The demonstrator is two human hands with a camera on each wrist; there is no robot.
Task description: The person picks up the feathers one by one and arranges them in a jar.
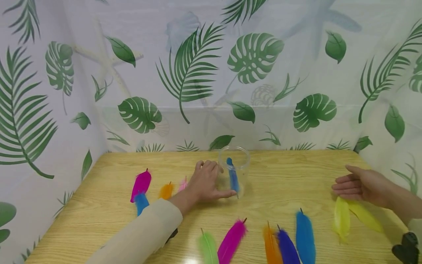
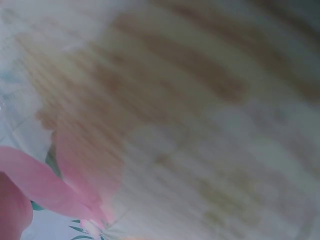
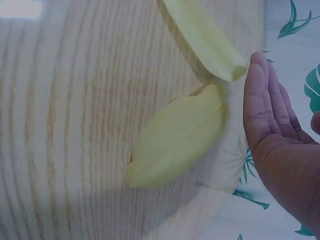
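Observation:
A clear plastic cup (image 1: 243, 179) stands at the back middle of the table, a blue feather (image 1: 233, 178) upright inside it. My left hand (image 1: 204, 183) grips the cup's left side, thumb across the front and fingers towards the back. The left wrist view is mostly blurred, with pinkish shapes at lower left that I cannot make out. At the right, my right hand (image 1: 362, 185) is held with its fingers extended, holding nothing. Just below it lie two yellow feathers (image 1: 342, 220), seen in the right wrist view as a broad yellow feather (image 3: 180, 137) and a narrower one.
Along the front lie a green feather (image 1: 208, 247), a magenta feather (image 1: 232, 240), an orange feather (image 1: 271, 245), a purple feather (image 1: 287, 245) and a blue one. Left of my left arm are another magenta feather (image 1: 141, 183), blue, orange and pink ones. Leaf-printed cloth surrounds the table (image 1: 290, 183).

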